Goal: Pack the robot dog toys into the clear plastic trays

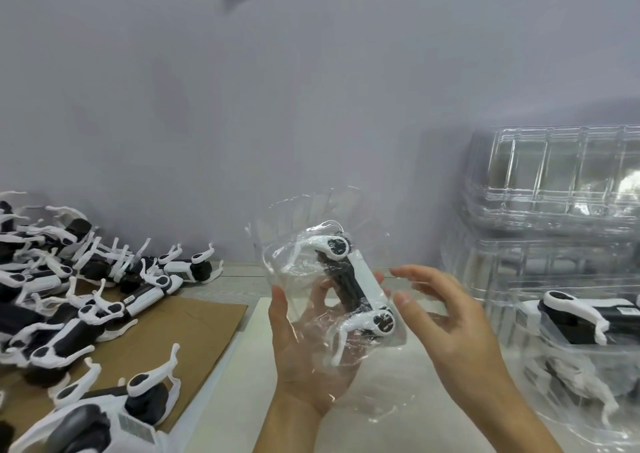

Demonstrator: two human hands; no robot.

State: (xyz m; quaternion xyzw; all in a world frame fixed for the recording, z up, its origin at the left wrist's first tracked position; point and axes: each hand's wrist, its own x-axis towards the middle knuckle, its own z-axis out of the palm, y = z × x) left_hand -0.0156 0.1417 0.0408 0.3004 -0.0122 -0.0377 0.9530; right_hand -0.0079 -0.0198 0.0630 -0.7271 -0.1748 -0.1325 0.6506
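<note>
Above the table, the left hand [311, 345] grips a clear tray [311, 265] holding a robot dog [353, 282], long axis upright, tilted left; right hand [446, 310] relaxed, released.

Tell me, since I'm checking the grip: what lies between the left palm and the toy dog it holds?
In the head view, only the clear plastic tray lies between the left hand and the robot dog toy.

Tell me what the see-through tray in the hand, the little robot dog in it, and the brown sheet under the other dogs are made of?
Clear tray: looks like thin glossy plastic; it is see-through, with bright glints and creases.
Robot dog toy: probably hard molded plastic, smooth white legs and a black body.
Brown sheet: looks like matte cardboard, flat and dull.
</note>
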